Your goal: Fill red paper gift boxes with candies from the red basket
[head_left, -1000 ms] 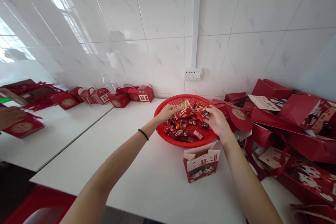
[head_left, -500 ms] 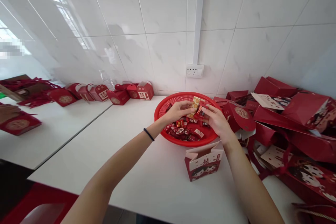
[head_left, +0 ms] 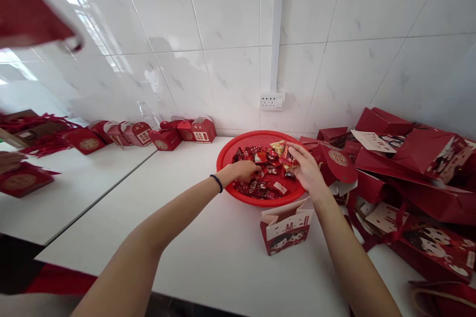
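Note:
A round red mesh basket point(head_left: 227, 154) stands on the white table and holds several wrapped candies point(head_left: 267, 185). My left hand point(head_left: 246, 171) reaches down into the candies, its fingers curled among them. My right hand point(head_left: 305, 168) hovers over the basket's right side, closed on a small bunch of wrapped candies point(head_left: 284, 152), one of them yellow. An open red and white gift bag point(head_left: 285, 226) stands upright on the table just in front of the basket, below my right wrist.
A heap of flat red gift bags and boxes point(head_left: 405, 168) fills the right side. Small folded red boxes point(head_left: 174, 133) line the tiled wall at the left. A wall socket point(head_left: 272, 101) sits above the basket. Another person's hand point(head_left: 9, 161) rests at the far left. A blurred red object point(head_left: 29, 15) crosses the top left corner.
My left hand has let go of the candies held up between both hands and dropped into the basket. My right hand keeps the bunch. A blurred red object has entered the top left.

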A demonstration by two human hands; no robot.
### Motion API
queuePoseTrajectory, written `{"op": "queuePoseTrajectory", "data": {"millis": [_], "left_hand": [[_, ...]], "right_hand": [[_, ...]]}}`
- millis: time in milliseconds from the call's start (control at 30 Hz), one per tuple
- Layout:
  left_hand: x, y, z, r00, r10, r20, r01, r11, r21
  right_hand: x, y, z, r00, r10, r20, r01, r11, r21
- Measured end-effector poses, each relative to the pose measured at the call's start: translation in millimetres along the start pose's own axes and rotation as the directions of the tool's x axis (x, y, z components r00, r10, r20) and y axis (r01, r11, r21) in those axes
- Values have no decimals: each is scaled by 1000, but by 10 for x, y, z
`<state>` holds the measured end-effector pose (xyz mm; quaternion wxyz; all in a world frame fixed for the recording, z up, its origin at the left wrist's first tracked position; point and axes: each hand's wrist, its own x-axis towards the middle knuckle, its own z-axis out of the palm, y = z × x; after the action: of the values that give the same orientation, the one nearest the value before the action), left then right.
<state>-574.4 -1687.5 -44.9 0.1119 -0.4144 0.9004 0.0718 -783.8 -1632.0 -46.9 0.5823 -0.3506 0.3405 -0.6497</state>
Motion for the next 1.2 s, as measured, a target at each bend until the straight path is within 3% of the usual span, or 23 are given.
{"op": "queuePoseTrajectory", "data": {"millis": [133,267,433,567,667,767,833,900,1000,1100,1200], "left_hand": [[-22,-17,-6,1000,-16,-14,15,995,-98],[-79,-4,-46,991,-14,-129,-20,966,-258],[-274,14,-99,944,-77,-320,-65,910,-410],[-495,66,-127,902,-157,-403,-117,809,-577],[-590,186,-159,899,-239,-366,-133,648,-750],[-589,343,-203,911,-274,-309,-192,381,-904],[-574,441,-236,906,-295,-303,-245,217,-945],[-585,530,-270,894,-303,-331,-309,119,-944],[-655,657,-311,878,-253,-407,-388,123,-913],[-705,765,-320,864,-197,-463,-422,217,-880],[-666,830,-293,820,-240,-520,-451,290,-844]], "right_hand": [[14,9,-5,999,31,-9,-32,999,-22],[9,18,5,1000,13,22,-12,1000,-12],[-34,-63,-38,998,56,41,-56,998,1],[-89,-176,-88,999,48,19,-48,998,-39],[-146,-223,-70,1000,14,17,-13,1000,-14],[-205,-211,-18,994,84,68,-85,996,18],[-233,-189,-2,983,132,124,-136,991,20],[-249,-181,-19,972,153,178,-155,988,1],[-266,-219,-87,969,159,190,-156,987,-29],[-308,-292,-129,976,146,161,-142,989,-39],[-389,-355,-93,979,126,163,-118,991,-57]]}}
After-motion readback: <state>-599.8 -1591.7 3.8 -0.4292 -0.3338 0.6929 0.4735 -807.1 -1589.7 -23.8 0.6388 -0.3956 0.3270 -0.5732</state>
